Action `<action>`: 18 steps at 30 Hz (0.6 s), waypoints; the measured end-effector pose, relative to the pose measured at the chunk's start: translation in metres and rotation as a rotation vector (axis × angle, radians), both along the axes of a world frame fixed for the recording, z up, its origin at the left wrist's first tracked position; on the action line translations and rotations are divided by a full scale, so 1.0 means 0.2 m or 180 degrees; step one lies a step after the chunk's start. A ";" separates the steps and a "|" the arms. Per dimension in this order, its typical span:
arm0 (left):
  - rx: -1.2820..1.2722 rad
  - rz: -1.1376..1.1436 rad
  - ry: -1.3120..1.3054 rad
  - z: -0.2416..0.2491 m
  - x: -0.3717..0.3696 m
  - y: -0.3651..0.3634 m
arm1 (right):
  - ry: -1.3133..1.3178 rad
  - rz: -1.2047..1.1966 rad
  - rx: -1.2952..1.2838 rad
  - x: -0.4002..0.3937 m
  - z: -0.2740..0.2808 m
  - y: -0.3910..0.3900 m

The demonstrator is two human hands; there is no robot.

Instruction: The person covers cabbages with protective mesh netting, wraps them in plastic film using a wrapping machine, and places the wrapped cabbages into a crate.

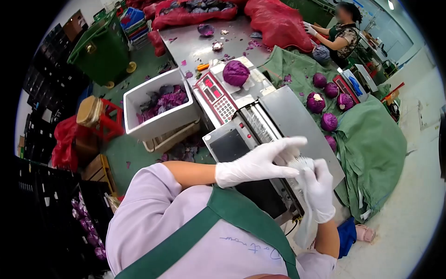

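Both my hands wear white gloves and are above a film-wrapping machine [251,132]. My left hand [260,162] is open, thumb and fingers spread apart, close beside my right hand. My right hand [319,186] is closed on a strip of whitish, see-through plastic film [304,228], which hangs down below it. A bunched part of the film lies between the two hands. Beyond the machine, a purple cabbage [236,73] rests on a scale [216,95] with a red-framed keypad. The machine's flat metal plate [299,118] lies to the right of the roller.
A white bin [134,104] of purple leaf scraps stands left. Several purple cabbages [329,122] lie on green cloth [369,149] at right. Red net sacks [278,23] cover the far table. A co-worker [346,35] stands at the back right. Black crates [39,195] line the left.
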State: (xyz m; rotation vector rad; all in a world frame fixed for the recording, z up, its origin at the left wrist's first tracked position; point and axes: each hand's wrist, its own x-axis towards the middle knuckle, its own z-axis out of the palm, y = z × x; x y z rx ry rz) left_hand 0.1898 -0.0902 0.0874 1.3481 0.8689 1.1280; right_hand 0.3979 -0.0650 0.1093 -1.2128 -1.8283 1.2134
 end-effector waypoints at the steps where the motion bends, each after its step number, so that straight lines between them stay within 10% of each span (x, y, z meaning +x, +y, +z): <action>1: -0.0529 -0.0043 -0.0132 -0.04 -0.01 -0.01 | 0.0174 0.0048 -0.0117 -0.08 -0.01 -0.02; 10: -0.0425 0.0416 -0.0306 -0.25 -0.17 -0.07 | 0.0242 0.0428 -0.1656 -0.34 -0.16 0.00; 12: -0.0824 0.0294 -0.1057 -0.25 -0.26 -0.01 | 0.1549 0.0021 -0.2237 -0.37 -0.25 0.07; 18: -0.0360 0.0589 -0.1337 -0.42 -0.47 0.21 | 0.2526 -0.0211 -0.0842 -0.91 -0.42 0.10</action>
